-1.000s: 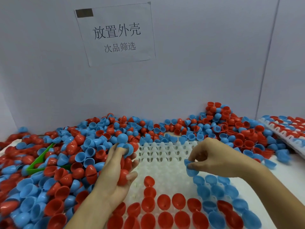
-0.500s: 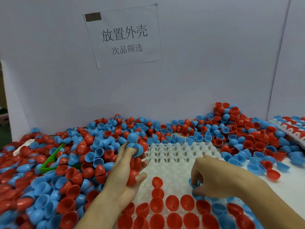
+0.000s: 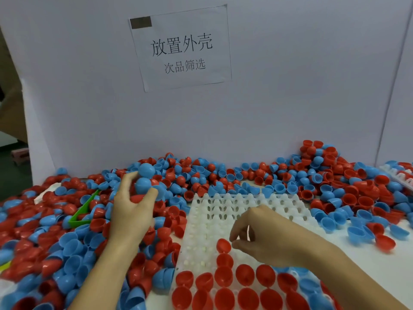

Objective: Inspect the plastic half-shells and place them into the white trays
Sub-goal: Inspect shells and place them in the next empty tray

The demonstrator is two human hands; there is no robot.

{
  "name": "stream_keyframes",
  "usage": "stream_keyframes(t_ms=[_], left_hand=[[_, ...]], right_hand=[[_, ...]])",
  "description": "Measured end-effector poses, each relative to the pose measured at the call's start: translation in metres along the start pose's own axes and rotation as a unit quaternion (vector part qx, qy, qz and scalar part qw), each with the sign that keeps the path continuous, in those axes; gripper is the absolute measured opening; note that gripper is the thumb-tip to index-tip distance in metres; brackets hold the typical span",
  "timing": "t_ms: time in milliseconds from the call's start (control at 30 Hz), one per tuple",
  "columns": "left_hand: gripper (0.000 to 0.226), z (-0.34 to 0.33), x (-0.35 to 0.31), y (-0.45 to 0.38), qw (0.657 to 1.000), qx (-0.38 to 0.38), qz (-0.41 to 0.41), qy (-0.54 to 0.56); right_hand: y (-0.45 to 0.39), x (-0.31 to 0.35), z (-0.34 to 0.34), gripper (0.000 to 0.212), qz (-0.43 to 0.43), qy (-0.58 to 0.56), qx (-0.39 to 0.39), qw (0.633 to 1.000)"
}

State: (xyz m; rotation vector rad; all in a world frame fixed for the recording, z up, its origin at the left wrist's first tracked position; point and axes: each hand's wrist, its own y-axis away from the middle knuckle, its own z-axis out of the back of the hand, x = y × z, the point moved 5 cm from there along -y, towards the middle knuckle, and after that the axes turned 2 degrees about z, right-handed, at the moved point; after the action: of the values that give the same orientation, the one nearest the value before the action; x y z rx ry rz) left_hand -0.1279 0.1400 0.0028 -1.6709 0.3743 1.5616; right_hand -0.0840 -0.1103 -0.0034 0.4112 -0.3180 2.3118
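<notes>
Half-shells – glossy smooth plastic; tray – seemingly matt white plastic.

Your left hand is raised, fingers curled round a clutch of shells, thumb pressed against them. Your right hand hangs palm down, fingers curled, fingertips pinched close; whether they hold anything is unclear.

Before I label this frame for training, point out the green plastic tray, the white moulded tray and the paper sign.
green plastic tray (image 3: pixel 83 211), head view, near rim.
white moulded tray (image 3: pixel 237 203), head view, bare far cells.
paper sign (image 3: pixel 182 49), head view, printed middle.
</notes>
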Motion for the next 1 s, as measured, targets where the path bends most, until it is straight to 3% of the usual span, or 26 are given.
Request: stream_keyframes(t_ms=[100,167,367,500,767,1000], left_hand=[[0.035,0.023,-0.005,-0.009,0.976,-0.067,-0.105,-0.179],[0.041,0.03,-0.003,-0.013,0.956,-0.093,-0.113,-0.253],[0.05,0.016,0.007,-0.011,0.941,-0.026,-0.082,-0.328],[0.05,0.003,0.011,-0.005,0.941,0.017,-0.077,-0.33],[0.038,0.002,0.003,-0.001,0.966,0.04,-0.08,-0.243],[0.035,-0.006,-0.003,0.006,0.974,0.061,-0.08,-0.201]], right_hand=[[-0.008,0.007,-0.003,0.017,0.001,0.004,0.024,1.0],[-0.011,0.011,-0.005,0.016,-0.002,0.009,0.039,0.999],[-0.019,0.016,-0.018,0.015,-0.021,0.045,0.095,0.994],[-0.027,0.015,-0.026,0.012,-0.028,0.062,0.102,0.992],[-0.007,-0.017,0.017,0.01,-0.023,-0.109,0.043,0.993],[0.013,-0.041,0.026,0.01,-0.063,-0.11,0.025,0.992]])
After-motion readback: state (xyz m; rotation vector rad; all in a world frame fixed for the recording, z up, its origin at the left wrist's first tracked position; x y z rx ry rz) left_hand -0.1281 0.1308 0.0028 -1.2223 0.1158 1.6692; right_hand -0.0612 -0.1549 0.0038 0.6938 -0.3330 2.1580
